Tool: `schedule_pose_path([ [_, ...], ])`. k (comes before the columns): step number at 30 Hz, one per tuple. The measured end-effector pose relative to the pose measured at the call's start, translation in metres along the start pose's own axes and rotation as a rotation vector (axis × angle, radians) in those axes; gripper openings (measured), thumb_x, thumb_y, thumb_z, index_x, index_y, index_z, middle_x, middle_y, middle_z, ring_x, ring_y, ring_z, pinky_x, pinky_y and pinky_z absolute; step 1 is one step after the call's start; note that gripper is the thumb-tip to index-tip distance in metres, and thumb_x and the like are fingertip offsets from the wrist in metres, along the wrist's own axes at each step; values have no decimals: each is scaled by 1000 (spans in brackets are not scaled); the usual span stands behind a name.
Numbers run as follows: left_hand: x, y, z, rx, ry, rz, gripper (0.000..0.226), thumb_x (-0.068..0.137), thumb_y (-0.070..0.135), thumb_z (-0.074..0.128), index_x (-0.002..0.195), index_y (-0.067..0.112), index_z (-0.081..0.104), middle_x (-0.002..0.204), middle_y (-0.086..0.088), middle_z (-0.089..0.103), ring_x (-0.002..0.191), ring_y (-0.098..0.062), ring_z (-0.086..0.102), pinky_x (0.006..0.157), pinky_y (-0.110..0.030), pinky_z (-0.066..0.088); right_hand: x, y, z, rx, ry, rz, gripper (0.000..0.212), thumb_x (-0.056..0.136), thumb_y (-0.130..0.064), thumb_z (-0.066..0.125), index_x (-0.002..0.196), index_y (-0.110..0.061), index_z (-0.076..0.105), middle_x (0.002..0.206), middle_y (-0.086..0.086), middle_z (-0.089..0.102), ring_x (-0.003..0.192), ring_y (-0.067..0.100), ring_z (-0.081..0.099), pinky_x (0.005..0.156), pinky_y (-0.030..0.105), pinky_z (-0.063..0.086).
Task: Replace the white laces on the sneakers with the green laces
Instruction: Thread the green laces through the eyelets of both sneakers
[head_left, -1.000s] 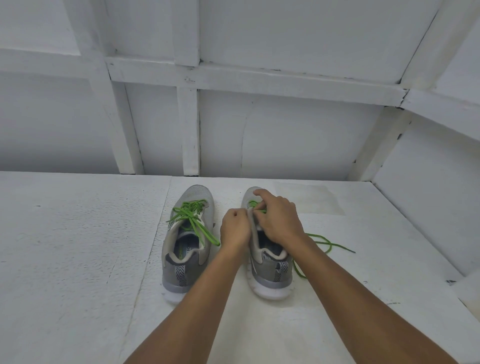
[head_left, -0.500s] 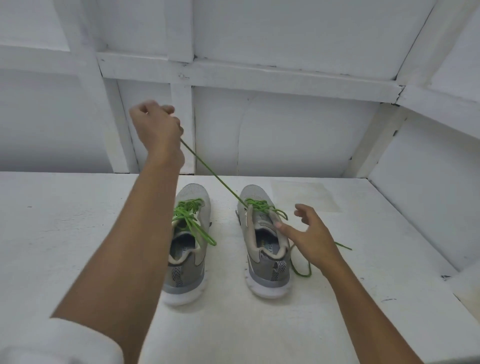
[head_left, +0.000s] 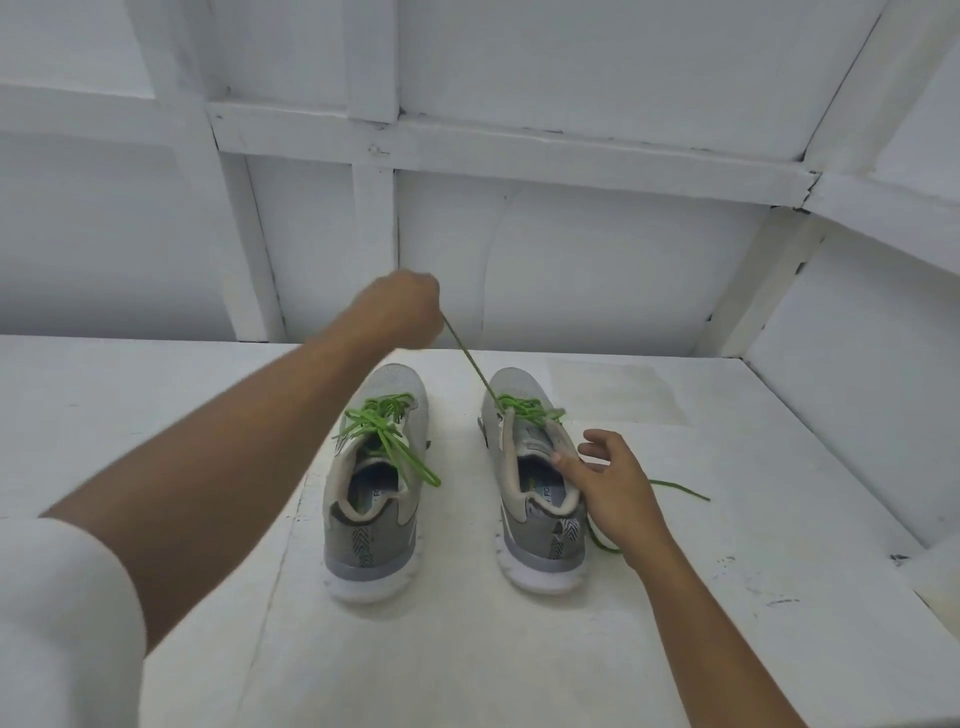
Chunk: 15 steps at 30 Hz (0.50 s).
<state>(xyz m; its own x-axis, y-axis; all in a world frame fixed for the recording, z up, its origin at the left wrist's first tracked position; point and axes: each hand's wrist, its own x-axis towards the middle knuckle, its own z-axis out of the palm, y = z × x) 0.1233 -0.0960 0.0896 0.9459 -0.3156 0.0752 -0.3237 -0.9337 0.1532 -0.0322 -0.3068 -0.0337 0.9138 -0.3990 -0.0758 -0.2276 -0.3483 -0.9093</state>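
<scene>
Two grey sneakers stand side by side on the white table, heels toward me. The left sneaker (head_left: 375, 483) carries a tied green lace (head_left: 387, 431). The right sneaker (head_left: 535, 493) has a green lace (head_left: 524, 408) threaded through its front eyelets. My left hand (head_left: 400, 312) is raised above the toes and grips one end of that lace, pulled taut. My right hand (head_left: 613, 486) rests with relaxed fingers against the right sneaker's collar. The lace's other end (head_left: 680, 488) trails on the table to the right.
The white table (head_left: 727, 597) ends at white panelled walls behind and on the right. A white sleeve (head_left: 62, 623) fills the lower left corner. A small dark mark (head_left: 898, 558) lies near the table's right edge.
From both hands working at the right sneaker's eyelets, my left hand pulled the lace up and left, then came back lower and toward the centre. My right hand moved off to the shoe's collar.
</scene>
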Motion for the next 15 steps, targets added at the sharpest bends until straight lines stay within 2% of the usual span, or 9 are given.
schedule_pose_path([
  [3, 9, -9, -19, 20, 97, -50, 27, 92, 13, 44, 111, 3, 61, 111, -19, 59, 97, -37, 60, 82, -40, 51, 0, 0, 0, 10, -2, 1, 53, 88, -35, 69, 133, -19, 47, 127, -3, 54, 109, 16, 56, 66, 14, 41],
  [9, 12, -21, -37, -149, 218, -164, 24, 87, 13, 42, 97, 5, 63, 101, -13, 65, 92, -34, 63, 84, -44, 54, -1, 1, 0, -15, -16, -9, 48, 88, -36, 68, 130, -17, 52, 124, -5, 55, 110, 15, 56, 67, 13, 40],
  [13, 8, -18, -41, -226, 160, -143, 23, 87, 16, 46, 96, 7, 66, 99, -11, 68, 88, -30, 65, 84, -42, 56, 0, 0, 0, -29, -26, -25, 36, 88, -37, 68, 117, -20, 59, 114, -9, 61, 105, 10, 59, 66, 15, 42],
  [15, 4, -11, -39, -225, 92, -80, 21, 90, 14, 50, 97, 8, 69, 96, -8, 72, 88, -25, 66, 81, -36, 55, 2, -2, 0, -46, -15, -51, 27, 87, -40, 67, 107, -23, 63, 106, -12, 64, 99, 8, 62, 69, 19, 46],
])
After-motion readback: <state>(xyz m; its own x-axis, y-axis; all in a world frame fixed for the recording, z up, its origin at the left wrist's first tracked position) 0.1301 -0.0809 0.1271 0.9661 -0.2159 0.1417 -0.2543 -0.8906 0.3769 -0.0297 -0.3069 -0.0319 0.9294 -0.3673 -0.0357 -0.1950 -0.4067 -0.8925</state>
